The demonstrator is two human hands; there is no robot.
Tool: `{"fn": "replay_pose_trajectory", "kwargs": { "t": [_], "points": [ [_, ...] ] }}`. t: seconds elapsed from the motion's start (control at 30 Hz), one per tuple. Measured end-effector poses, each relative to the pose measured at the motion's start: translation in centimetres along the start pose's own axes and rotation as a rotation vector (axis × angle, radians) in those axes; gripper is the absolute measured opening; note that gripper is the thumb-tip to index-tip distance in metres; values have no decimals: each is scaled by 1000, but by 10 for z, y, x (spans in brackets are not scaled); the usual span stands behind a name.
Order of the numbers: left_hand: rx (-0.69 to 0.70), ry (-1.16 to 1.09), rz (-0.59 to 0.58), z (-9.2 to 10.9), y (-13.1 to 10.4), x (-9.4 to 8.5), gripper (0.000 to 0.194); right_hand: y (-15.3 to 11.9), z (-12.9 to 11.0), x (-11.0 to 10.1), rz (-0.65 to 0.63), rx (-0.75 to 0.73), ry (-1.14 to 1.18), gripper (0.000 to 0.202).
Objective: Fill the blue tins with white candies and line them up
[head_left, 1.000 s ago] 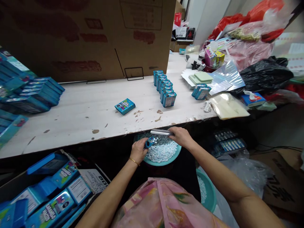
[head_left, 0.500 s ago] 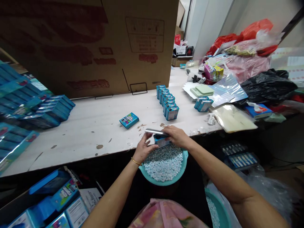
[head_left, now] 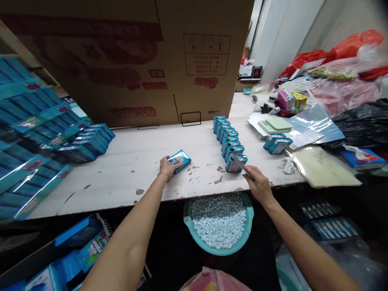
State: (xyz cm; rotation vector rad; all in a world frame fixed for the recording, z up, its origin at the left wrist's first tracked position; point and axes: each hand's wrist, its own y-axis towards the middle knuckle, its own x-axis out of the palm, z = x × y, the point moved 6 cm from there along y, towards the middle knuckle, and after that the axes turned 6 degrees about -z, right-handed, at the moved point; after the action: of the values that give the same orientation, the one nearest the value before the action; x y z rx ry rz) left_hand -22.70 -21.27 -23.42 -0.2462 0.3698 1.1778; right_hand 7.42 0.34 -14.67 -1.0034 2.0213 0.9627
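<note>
The left hand (head_left: 168, 166) grips a blue printed box (head_left: 183, 157) lying flat on the white desk (head_left: 136, 149), thumb on top perhaps for steadiness, while the right hand (head_left: 259, 184) clasps a slim grey metal scoop (head_left: 241, 165) by its near end, probably leaving its tip free.

From where I'm standing, a blue container (head_left: 182, 158) toward eight o'clock, near the middle, is gleaming smooth and glossy; whether it's metal or plastic I can't tell. A narrow tool (head_left: 241, 164) toward four o'clock is showing a smooth, grey, metallic-looking face. The white tabletop (head_left: 136, 157) at nine o'clock is looking matt, its coating flaking into rough brown patches. Around eleven, matt brown cardboard (head_left: 121, 56) is standing. At two, crinkled red plastic (head_left: 359, 45) is glinting. Between five and six, a smooth plastic basin (head_left: 222, 252) is holding chalky-looking pellets (head_left: 220, 224); printed pink cloth (head_left: 215, 281) is lying softly creased at six.
</note>
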Motion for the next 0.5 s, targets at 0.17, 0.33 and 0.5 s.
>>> {"fn": "replay_pose_trajectory", "kwargs": {
  "t": [0.17,0.33,0.5],
  "points": [
    [313,25,-22,23,-80,9,55,-63,-14,37,-183,131,413,31],
    [237,-170,-144,15,-167,24,60,-95,-16,63,-246,360,700,37],
    [218,-217,-302,17,-215,42,57,-104,-18,86,-234,532,929,46]
  ]
}}
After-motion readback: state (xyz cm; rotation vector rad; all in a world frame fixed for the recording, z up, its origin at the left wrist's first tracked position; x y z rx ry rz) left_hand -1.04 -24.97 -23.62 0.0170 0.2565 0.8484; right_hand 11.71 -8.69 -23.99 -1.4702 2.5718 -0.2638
